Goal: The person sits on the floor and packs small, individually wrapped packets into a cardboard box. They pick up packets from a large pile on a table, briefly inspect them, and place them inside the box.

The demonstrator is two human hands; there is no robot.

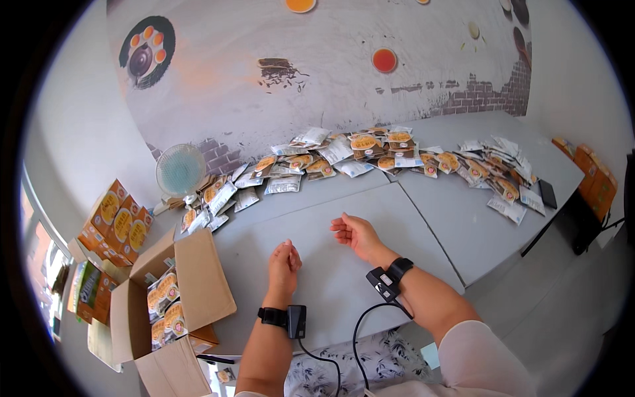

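Above the bare middle of the grey table point(317, 225) I hold up both hands, apart from each other. My left hand point(284, 263) has its fingers curled in, and nothing shows in it. The fingers of my right hand point(354, 233) are loosely bent and apart, holding nothing. Beyond the hands lies a long heap of brown and white printed packets point(367, 145), spread along the back of the table. To the left of my left hand stands an opened cardboard box point(206, 271), flaps out, with several similar packets point(165, 294) inside.
A small white fan point(180, 171) stands at the back left. Orange printed cartons point(118, 223) are stacked beyond the box. A black phone point(547, 194) lies at the table's right edge, beside another packet pile point(506, 169). Cables point(357, 331) hang from my wrist devices.
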